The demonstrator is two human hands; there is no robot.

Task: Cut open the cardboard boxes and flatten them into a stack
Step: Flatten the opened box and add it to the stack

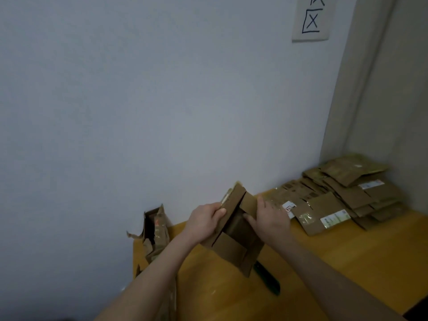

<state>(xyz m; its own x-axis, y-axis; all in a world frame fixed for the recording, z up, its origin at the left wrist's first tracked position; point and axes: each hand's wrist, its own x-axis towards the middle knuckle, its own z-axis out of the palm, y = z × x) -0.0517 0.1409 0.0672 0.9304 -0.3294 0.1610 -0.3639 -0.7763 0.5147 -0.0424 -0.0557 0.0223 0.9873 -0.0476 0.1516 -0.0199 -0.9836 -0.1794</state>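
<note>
I hold a small brown cardboard box above the yellow table, its flaps open toward me. My left hand grips the box's left wall near the top, thumb over the edge. My right hand grips the right flap, fingers curled round it. A dark green knife lies on the table just below the box, partly hidden by it. A stack of flattened cardboard boxes with labels and tape lies at the back right corner of the table.
Another opened box with torn flaps stands at the table's left edge against the white wall. A paper sign with an X in a square hangs high on the wall. The table's left edge drops off near my left forearm.
</note>
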